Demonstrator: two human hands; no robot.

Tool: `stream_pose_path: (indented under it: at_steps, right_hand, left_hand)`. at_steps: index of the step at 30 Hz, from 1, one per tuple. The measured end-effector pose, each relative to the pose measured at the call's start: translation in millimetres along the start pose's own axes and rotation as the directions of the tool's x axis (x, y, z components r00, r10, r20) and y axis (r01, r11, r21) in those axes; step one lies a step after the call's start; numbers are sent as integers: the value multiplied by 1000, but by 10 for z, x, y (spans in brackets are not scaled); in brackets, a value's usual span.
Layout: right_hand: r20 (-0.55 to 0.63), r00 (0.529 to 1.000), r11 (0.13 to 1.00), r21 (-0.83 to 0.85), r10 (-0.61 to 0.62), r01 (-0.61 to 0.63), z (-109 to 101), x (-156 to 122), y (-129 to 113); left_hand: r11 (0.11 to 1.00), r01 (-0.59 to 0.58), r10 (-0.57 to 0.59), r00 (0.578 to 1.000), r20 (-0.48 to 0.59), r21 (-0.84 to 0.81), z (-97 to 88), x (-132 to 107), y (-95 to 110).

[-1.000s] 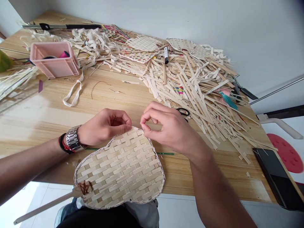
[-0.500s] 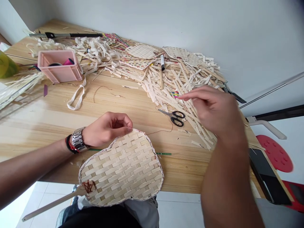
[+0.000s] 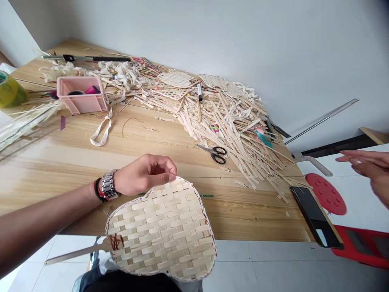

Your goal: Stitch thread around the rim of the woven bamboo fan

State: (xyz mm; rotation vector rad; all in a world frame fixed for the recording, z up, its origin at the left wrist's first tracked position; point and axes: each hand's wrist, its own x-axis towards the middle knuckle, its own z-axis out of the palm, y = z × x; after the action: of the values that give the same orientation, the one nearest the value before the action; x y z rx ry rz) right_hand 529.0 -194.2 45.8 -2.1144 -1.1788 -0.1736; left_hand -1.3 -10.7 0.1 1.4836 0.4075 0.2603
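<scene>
Left hand (image 3: 148, 174) pinching upper rim of heart-shaped fan of pale woven strips (image 3: 167, 231), fan overhanging front edge of light wooden table (image 3: 243, 219), right hand (image 3: 372, 170) well apart, fingers extended, cannot tell whether gripping anything.

Right hand (image 3: 376, 172), far right of left hand's (image 3: 146, 175) grip: edge-cut. Green strip (image 3: 208, 196) below grip: middle behind fan (image 3: 164, 229). Yellow roll (image 3: 13, 93) far left of grip: edge-cut.

craft workspace: woven fan (image 3: 165, 231), strips (image 3: 227, 129), scissors (image 3: 213, 151)
</scene>
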Motion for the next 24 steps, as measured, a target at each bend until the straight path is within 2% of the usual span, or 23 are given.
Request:
stream_pose_path:
  at_steps: [2, 3, 5, 8, 10, 11, 12, 14, 15, 17, 20, 24]
  right_hand:
    - [-15, 979, 978, 59, 202, -201, 0, -11, -107]
    - [-15, 964, 959, 107, 266, -263, 42, -14, -212]
    - [-12, 948, 924, 229, 317, -306, 194, -26, -482]
    - [108, 966, 880, 399, 234, -258, 523, -115, -968]
    - [170, 982, 889, 434, 76, -144, 765, -242, -1331]
    - [225, 974, 874, 470, 12, -120, 884, -320, -1522]
    - [254, 964, 855, 515, -78, -67, 1000, -401, -1715]
    - [321, 910, 793, 609, -262, 14, 1218, -559, -2092]
    - [302, 901, 761, 647, -313, 48, 1319, -626, -2263]
    - [356, 850, 703, 711, -387, 23, 1505, -731, -2545]
    - [402, 811, 645, 763, -424, -42, 1758, -816, -2762]
    - [483, 743, 641, 761, -464, -95, 2034, -887, -2725]
  left_hand:
    - [1000, 7, -6, 1000, 17, -19, 15, -3, 7]
    - [1000, 8, -8, 1000, 16, -28, 18, -5, 8]
    - [999, 10, -10, 1000, 6, -43, 17, -6, 10]
    - [997, 16, -17, 1000, -9, -81, 8, -5, 11]
    - [994, 27, -30, 999, -27, -110, 2, 1, 8]
    - [992, 33, -38, 998, -45, -121, 0, 6, 4]
    - [991, 36, -45, 997, -67, -129, -4, 13, -2]
    - [990, 41, -57, 992, -115, -138, -17, 29, -16]
    - [989, 44, -64, 988, -137, -143, -28, 37, -24]
    - [987, 65, -93, 978, -185, -149, -56, 55, -42]
    - [985, 118, -148, 952, -267, -126, -108, 77, -72]
    - [985, 147, -167, 932, -320, -86, -151, 96, -107]
